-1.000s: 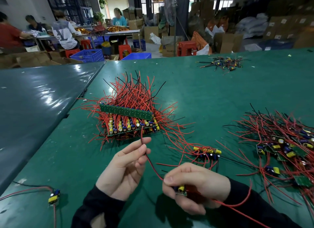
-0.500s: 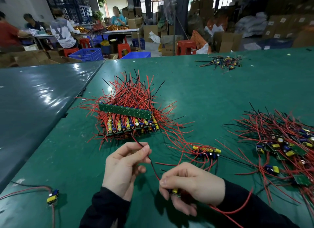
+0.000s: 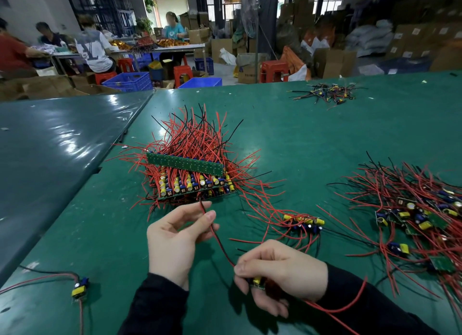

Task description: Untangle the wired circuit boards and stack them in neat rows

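Note:
My right hand (image 3: 280,276) grips a small circuit board (image 3: 257,282) with a yellow part, mostly hidden in my fingers. Its red and black wires (image 3: 220,244) run up and left to my left hand (image 3: 175,237), which pinches them near their ends. Just beyond my left hand stands the neat stack of boards (image 3: 197,182), rows of yellow and blue parts with red wires fanning out behind. A tangled pile of wired boards (image 3: 420,217) lies at the right. A small cluster of boards (image 3: 303,223) sits between stack and pile.
A single wired board (image 3: 79,287) lies at the near left on the green table (image 3: 300,139). Another small tangle (image 3: 327,93) sits at the far right. A darker table (image 3: 50,144) adjoins on the left. Several people work at tables in the background.
My left hand has slid along the wires and drawn them straighter, staying just before the stack. My right hand keeps hold of the board and has shifted slightly right.

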`<control>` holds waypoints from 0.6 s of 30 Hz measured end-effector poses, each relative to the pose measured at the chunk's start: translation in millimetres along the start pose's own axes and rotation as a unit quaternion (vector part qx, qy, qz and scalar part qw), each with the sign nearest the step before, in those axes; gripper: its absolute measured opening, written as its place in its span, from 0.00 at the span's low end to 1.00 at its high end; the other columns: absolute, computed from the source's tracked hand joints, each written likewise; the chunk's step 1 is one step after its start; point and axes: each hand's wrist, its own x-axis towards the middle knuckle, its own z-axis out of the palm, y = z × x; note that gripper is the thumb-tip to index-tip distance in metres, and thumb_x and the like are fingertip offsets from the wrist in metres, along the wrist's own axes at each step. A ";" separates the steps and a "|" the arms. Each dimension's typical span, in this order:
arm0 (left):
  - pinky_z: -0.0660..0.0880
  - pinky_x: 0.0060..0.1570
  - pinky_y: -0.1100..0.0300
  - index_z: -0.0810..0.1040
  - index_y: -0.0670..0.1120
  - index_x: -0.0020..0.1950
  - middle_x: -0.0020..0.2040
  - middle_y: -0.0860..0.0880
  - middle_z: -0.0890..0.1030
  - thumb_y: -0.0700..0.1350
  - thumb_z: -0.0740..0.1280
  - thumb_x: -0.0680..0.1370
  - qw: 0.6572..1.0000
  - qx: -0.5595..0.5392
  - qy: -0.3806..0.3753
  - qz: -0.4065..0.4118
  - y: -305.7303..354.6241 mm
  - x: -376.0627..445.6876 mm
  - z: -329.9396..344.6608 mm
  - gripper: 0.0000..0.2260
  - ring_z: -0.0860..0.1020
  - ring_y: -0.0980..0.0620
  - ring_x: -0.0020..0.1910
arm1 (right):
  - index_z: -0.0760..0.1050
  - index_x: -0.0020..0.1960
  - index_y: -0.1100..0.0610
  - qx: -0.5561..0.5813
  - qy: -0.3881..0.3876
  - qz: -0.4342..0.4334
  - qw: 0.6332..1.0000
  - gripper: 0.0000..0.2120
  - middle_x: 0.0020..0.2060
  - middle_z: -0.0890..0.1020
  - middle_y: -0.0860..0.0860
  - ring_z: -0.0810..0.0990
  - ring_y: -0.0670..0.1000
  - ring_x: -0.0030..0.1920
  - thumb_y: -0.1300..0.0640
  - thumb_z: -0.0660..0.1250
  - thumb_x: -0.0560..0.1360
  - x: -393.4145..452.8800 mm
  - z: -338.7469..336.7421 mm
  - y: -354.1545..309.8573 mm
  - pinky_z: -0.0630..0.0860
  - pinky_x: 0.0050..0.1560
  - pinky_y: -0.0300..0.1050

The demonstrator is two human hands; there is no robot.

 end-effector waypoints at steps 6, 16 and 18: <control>0.77 0.27 0.64 0.80 0.38 0.38 0.28 0.48 0.80 0.29 0.70 0.67 0.998 -0.057 0.018 -0.025 4.5 -0.3 -0.5 0.05 0.81 0.50 0.27 | 0.72 0.36 0.56 0.004 0.006 -0.014 1.000 0.14 0.18 0.75 0.46 0.68 0.42 0.15 0.57 0.56 0.80 -0.3 -1.9 -1.0 0.61 0.17 0.33; 0.76 0.24 0.64 0.78 0.38 0.38 0.30 0.49 0.81 0.30 0.69 0.71 0.997 -0.061 0.042 -0.015 9.1 0.2 -2.7 0.04 0.80 0.50 0.24 | 0.72 0.36 0.56 0.002 0.007 -0.021 1.000 0.15 0.19 0.75 0.46 0.68 0.42 0.16 0.58 0.56 0.80 -0.5 -3.0 -0.4 0.61 0.17 0.32; 0.76 0.24 0.64 0.79 0.39 0.39 0.30 0.49 0.81 0.32 0.69 0.71 0.998 -0.054 0.034 -0.024 9.9 1.2 -3.3 0.03 0.80 0.50 0.25 | 0.72 0.36 0.56 0.001 0.008 -0.017 1.000 0.15 0.19 0.75 0.46 0.68 0.42 0.16 0.59 0.56 0.81 0.1 -3.0 1.1 0.61 0.17 0.32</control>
